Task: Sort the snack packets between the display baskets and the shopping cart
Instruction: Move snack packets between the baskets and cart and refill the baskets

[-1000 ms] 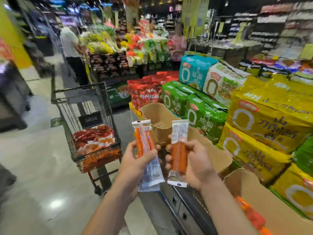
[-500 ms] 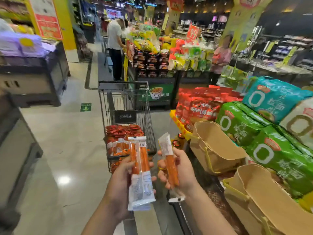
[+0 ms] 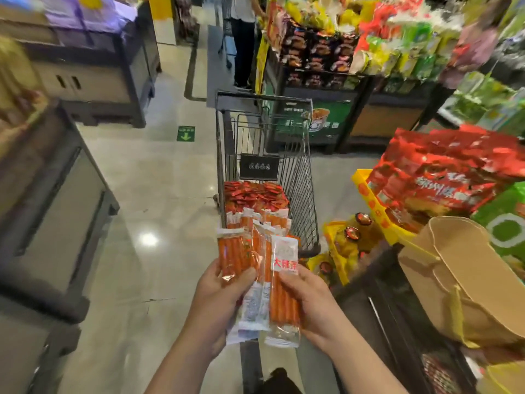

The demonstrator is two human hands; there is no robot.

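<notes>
Seeing both hands up in front of me, near the cart handle end. Left hand is gripping a fanned bunch of snack packets, thumb over the front, grip closed on them. Right hand is gripping a single packet with a white top and red print, grip closed around its right edge. That packet is sitting just beside the left bunch, edges touching or overlapping; can't tell which.

Just past the hands, the shopping cart is standing straight ahead, holding a row of the same orange stick packets at the near end and a pile of red packets behind them.

To my right, a tan display basket is tilting toward me, contents not visible. Beyond it, red bags are stacking on a yellow tray.

Farther down the aisle a person is standing beside a packed snack stand, blurred.
</notes>
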